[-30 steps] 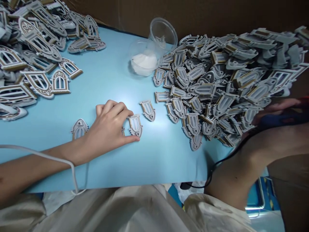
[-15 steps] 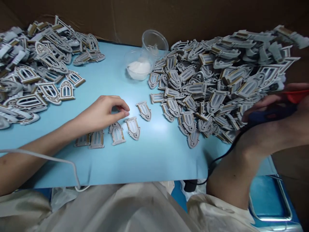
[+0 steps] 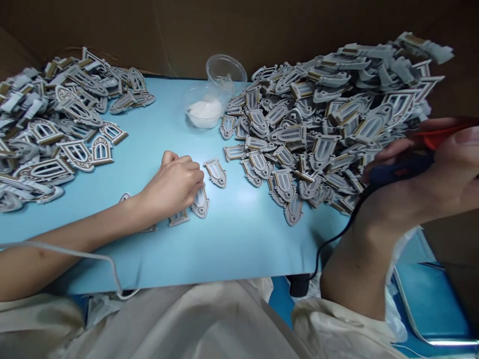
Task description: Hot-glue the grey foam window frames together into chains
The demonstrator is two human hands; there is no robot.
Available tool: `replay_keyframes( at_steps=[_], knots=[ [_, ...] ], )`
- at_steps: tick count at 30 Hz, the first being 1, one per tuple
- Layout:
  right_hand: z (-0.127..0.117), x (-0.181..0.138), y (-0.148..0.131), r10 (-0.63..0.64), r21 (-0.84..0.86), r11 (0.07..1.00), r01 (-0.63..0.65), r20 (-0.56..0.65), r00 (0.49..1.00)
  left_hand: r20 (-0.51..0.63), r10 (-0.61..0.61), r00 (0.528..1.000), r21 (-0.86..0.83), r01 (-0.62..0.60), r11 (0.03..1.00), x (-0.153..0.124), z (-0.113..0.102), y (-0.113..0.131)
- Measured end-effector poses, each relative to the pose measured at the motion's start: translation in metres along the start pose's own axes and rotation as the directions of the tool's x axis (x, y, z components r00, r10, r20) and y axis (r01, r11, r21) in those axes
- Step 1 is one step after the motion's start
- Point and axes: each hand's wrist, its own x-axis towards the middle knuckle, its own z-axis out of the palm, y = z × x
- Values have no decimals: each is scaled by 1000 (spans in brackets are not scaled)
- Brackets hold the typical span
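My left hand (image 3: 175, 182) is closed, knuckles up, low over a row of small grey arched window pieces on the light blue tabletop. Its hidden fingertips come down at one arched window piece (image 3: 201, 203); whether they grip it cannot be made out. Just beyond the knuckles another window piece (image 3: 216, 173) lies apart on the table. Part of the row is covered by my hand and forearm. At the right, my right hand (image 3: 445, 174) is wrapped round a red and dark blue corded tool (image 3: 402, 168), beside the large heap of window pieces (image 3: 299, 134).
A second heap of window pieces (image 3: 77, 104) covers the table's left side. Two clear plastic cups (image 3: 205, 112) stand at the back, one with white material inside. A white cable (image 3: 86, 254) crosses my left forearm. Brown cardboard (image 3: 187, 35) walls the back.
My left hand has turned over from an extended thumb-and-finger pose into a closed one, now covering more of the row. My right hand still holds the tool; the view has shifted slightly.
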Motion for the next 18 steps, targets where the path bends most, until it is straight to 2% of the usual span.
replay_keyframes(
  at_steps=[1, 2, 7, 9, 11, 14, 16, 18],
  knots=[
    [-1, -1, 0, -51, -15, 999, 50, -55, 997, 2, 7, 1000, 31, -7, 1000, 1, -1, 3],
    [-1, -1, -1, -66, -30, 997, 65, -50, 997, 5, 17, 1000, 61, -17, 998, 1, -3, 6],
    [3, -6, -8, -50, -150, 988, 44, -36, 998, 68, 88, 994, 174, -99, 980, 7, -8, 13],
    [4, -7, -10, -43, -137, 990, 37, -43, 998, 127, 97, 987, 173, -118, 978, 11, -9, 9],
    [5, -7, -6, -41, -75, 996, 37, -42, 998, 207, 85, 975, 101, -107, 989, 17, -10, 0],
    [6, -4, 6, -127, 77, 989, 130, -46, 991, 327, 57, 943, -75, -34, 997, 28, -21, -15],
    [6, -1, 15, -208, 157, 964, 215, -62, 976, 354, 49, 934, -172, 13, 985, 32, -35, -21],
    [8, 0, 21, -241, 184, 950, 253, -86, 967, 318, 36, 947, -261, 51, 964, 33, -51, -25]
  ],
)
